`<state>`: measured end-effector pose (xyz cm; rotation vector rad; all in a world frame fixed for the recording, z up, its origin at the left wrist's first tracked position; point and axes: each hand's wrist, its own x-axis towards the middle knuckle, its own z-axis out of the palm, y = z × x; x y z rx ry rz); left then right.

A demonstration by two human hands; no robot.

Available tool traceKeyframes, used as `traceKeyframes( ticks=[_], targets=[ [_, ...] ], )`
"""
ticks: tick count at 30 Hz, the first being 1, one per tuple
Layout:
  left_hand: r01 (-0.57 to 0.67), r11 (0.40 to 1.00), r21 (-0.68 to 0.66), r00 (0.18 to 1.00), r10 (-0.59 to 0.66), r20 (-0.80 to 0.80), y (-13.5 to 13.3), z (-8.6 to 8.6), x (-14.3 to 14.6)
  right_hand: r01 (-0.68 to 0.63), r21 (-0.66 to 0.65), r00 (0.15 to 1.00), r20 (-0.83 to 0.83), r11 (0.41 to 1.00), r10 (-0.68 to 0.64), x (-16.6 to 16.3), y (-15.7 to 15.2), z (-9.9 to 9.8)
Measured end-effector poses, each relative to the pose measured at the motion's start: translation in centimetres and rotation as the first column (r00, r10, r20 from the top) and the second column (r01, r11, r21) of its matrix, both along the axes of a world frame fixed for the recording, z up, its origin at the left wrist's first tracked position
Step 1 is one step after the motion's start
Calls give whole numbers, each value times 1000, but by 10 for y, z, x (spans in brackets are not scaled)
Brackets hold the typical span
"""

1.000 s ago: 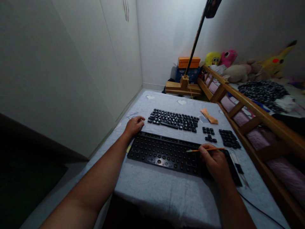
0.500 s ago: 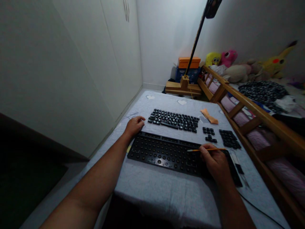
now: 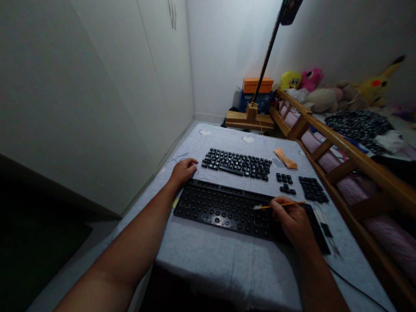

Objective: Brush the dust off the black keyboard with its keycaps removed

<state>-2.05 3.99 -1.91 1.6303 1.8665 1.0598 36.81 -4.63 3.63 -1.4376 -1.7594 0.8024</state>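
Note:
My right hand pinches a thin paintbrush with an orange handle, over the right half of a black keyboard base. The brush's pale tip is down among the base's round key posts; whether it touches them is hard to tell. Bare of keycaps where it shows, the base lies flat. My left hand rests by its far left corner, fingers stretched loosely to the right and holding nothing. Just beyond lie the black keycaps, laid out in keyboard order.
Smaller keycap groups and a number-pad block sit at the right, near a folded orange cloth. Thin tools and a black cable lie by the right edge. A wooden bed rail borders the table; a wardrobe stands left.
The brush tip has shifted slightly left and nearer to me, with my right hand moving a little along. My left hand and the keyboard base have stayed put.

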Motion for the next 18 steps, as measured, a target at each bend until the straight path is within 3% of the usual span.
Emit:
traceKeyframes(
  ticks=[12, 18],
  targets=[
    [3, 1000, 6, 1000, -3, -8, 1, 0, 0, 85, 63, 995, 50, 994, -88, 4, 2, -5],
    [2, 1000, 11, 1000, -2, -15, 1, -1, 0, 67, 93, 990, 114, 993, -77, 4, 3, -5]
  ],
)
